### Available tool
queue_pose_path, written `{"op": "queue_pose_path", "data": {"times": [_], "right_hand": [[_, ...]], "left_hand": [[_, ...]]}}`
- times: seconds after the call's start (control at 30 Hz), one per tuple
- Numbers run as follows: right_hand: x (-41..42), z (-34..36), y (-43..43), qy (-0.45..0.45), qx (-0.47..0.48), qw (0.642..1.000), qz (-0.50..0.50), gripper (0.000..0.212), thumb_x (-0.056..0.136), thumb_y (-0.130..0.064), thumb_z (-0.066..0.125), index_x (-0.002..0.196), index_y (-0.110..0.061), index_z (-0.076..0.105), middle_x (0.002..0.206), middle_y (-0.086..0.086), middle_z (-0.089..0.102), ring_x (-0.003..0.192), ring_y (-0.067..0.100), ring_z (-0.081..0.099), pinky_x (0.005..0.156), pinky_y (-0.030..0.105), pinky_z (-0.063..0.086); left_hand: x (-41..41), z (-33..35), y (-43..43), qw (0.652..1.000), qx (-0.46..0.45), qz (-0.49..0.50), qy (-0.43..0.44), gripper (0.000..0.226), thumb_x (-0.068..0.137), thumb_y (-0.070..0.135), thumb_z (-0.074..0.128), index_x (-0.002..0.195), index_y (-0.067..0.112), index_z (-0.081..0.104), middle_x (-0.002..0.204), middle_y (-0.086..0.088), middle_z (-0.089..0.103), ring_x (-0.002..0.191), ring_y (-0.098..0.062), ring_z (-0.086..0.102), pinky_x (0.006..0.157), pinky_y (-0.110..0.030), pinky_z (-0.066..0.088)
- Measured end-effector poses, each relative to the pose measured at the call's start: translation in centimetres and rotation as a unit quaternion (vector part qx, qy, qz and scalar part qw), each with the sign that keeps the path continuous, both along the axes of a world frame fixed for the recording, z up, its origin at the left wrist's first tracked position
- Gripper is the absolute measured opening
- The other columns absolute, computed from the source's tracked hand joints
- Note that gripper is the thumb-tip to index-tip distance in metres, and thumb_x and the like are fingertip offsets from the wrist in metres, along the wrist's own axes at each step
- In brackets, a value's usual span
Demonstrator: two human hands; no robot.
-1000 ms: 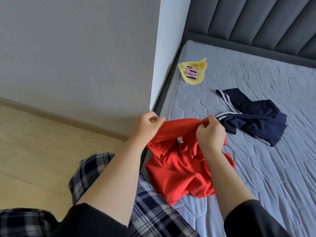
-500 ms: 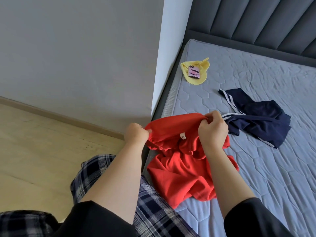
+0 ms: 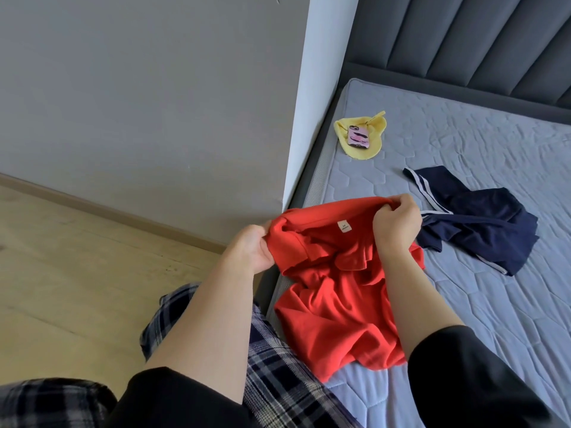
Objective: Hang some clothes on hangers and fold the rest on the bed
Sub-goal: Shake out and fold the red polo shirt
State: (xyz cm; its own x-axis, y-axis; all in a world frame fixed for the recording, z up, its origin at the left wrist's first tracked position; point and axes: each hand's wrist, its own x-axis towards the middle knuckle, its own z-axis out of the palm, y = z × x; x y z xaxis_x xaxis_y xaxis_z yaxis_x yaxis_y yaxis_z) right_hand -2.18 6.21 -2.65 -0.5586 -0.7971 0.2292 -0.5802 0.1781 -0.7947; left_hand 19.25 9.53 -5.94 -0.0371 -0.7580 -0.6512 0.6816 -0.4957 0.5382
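Red shirt (image 3: 333, 304) — its label (image 3: 343, 227) illegible

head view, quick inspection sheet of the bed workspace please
surface: grey quilted mattress
job's things: red shirt bunched at the near edge, top part lifted; navy garment with white stripes crumpled beyond it; no hangers seen
clutter: phone lying on a yellow cloth near the mattress corner
grips: left hand and right hand each hold the red shirt's neckline
cables: nothing seen
surroundings: grey wall, padded headboard, wood floor
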Motion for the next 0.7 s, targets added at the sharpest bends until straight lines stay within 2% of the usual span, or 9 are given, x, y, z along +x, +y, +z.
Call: {"op": "queue_pose_path", "data": {"times": [0.07, 0.1, 0.17, 0.27, 0.37, 0.43, 0.53, 0.6, 0.7], "right_hand": [[0.4, 0.3, -0.1, -0.015, 0.0, 1.0, 0.019, 0.02, 0.084, -0.001, 0.044, 0.093, -0.005, 0.06, 0.088, 0.007, 0.061, 0.087, 0.027, 0.056, 0.072, 0.031, 0.041], [0.6, 0.4, -0.1, -0.017, -0.005, 0.999, 0.03, 0.02, 0.083, -0.001, 0.044, 0.092, -0.007, 0.061, 0.086, 0.005, 0.06, 0.085, 0.025, 0.055, 0.071, 0.03, 0.04], [0.9, 0.5, 0.1, -0.017, -0.013, 0.999, 0.048, 0.02, 0.083, -0.002, 0.045, 0.091, -0.01, 0.061, 0.082, 0.001, 0.059, 0.082, 0.021, 0.054, 0.069, 0.028, 0.039], [1.4, 0.5, 0.4, -0.006, -0.032, 0.997, 0.076, 0.02, 0.083, -0.002, 0.047, 0.092, -0.01, 0.062, 0.081, -0.002, 0.06, 0.081, 0.018, 0.054, 0.069, 0.026, 0.038], [2.3, 0.8, 0.8, 0.018, -0.063, 0.991, 0.118, 0.019, 0.083, -0.001, 0.048, 0.092, -0.009, 0.062, 0.077, -0.004, 0.059, 0.078, 0.016, 0.054, 0.067, 0.025, 0.037], [3.2, 0.9, 1.4, 0.032, -0.087, 0.984, 0.153, 0.018, 0.082, 0.0, 0.048, 0.091, -0.011, 0.061, 0.071, -0.007, 0.057, 0.072, 0.017, 0.053, 0.064, 0.025, 0.036], [4.4, 1.4, 1.9, 0.106, -0.106, 0.969, 0.198, 0.022, 0.08, -0.001, 0.049, 0.095, -0.011, 0.061, 0.069, 0.0, 0.059, 0.065, 0.025, 0.053, 0.059, 0.03, 0.036], [4.9, 2.1, 1.5, 0.193, -0.09, 0.942, 0.258, 0.031, 0.077, 0.001, 0.05, 0.102, -0.01, 0.064, 0.08, 0.011, 0.063, 0.074, 0.032, 0.056, 0.06, 0.032, 0.039], [5.8, 3.7, 0.6, 0.303, -0.042, 0.889, 0.34, 0.036, 0.075, 0.0, 0.053, 0.108, -0.007, 0.067, 0.095, 0.015, 0.052, 0.091, 0.034, 0.051, 0.064, 0.035, 0.04]], "left_hand": [[-0.3, -0.4, -0.2, 0.986, -0.019, -0.021, -0.162, 0.017, 0.096, 0.005, 0.048, 0.094, 0.003, 0.065, 0.091, -0.016, 0.069, 0.082, -0.024, 0.062, 0.079, -0.035, 0.05], [-0.5, -0.8, -0.2, 0.949, -0.035, -0.028, -0.313, 0.016, 0.093, 0.003, 0.052, 0.103, 0.004, 0.064, 0.104, -0.016, 0.067, 0.092, -0.026, 0.061, 0.085, -0.036, 0.048], [-0.9, -1.2, 0.0, 0.816, -0.12, 0.003, -0.566, 0.024, 0.087, 0.004, 0.057, 0.109, 0.007, 0.064, 0.11, -0.012, 0.064, 0.103, -0.028, 0.059, 0.091, -0.034, 0.044], [-2.7, -1.0, 0.8, 0.7, -0.33, -0.02, -0.633, 0.018, 0.081, 0.015, 0.066, 0.098, 0.009, 0.066, 0.093, -0.005, 0.062, 0.094, -0.026, 0.057, 0.085, -0.036, 0.045], [-4.0, -1.8, 0.7, 0.633, -0.334, -0.129, -0.687, 0.04, 0.075, 0.039, 0.074, 0.105, 0.015, 0.063, 0.099, -0.002, 0.06, 0.097, -0.021, 0.053, 0.083, -0.032, 0.043], [-4.0, -2.1, 0.4, 0.584, -0.294, -0.133, -0.745, 0.033, 0.079, 0.037, 0.068, 0.102, 0.014, 0.062, 0.101, -0.005, 0.06, 0.099, -0.024, 0.054, 0.082, -0.036, 0.044], [-3.3, -0.6, -0.1, 0.621, -0.237, -0.11, -0.739, 0.018, 0.087, 0.016, 0.054, 0.099, 0.01, 0.066, 0.1, -0.013, 0.065, 0.098, -0.035, 0.06, 0.081, -0.04, 0.048], [-2.5, 1.3, -0.5, 0.639, -0.247, -0.102, -0.721, 0.017, 0.085, 0.011, 0.054, 0.094, 0.007, 0.068, 0.094, -0.016, 0.068, 0.092, -0.038, 0.062, 0.075, -0.039, 0.048], [-0.4, 6.0, -1.0, 0.607, -0.255, -0.095, -0.747, 0.01, 0.083, 0.012, 0.056, 0.084, 0.007, 0.064, 0.088, -0.017, 0.067, 0.086, -0.039, 0.059, 0.065, -0.035, 0.04]]}}
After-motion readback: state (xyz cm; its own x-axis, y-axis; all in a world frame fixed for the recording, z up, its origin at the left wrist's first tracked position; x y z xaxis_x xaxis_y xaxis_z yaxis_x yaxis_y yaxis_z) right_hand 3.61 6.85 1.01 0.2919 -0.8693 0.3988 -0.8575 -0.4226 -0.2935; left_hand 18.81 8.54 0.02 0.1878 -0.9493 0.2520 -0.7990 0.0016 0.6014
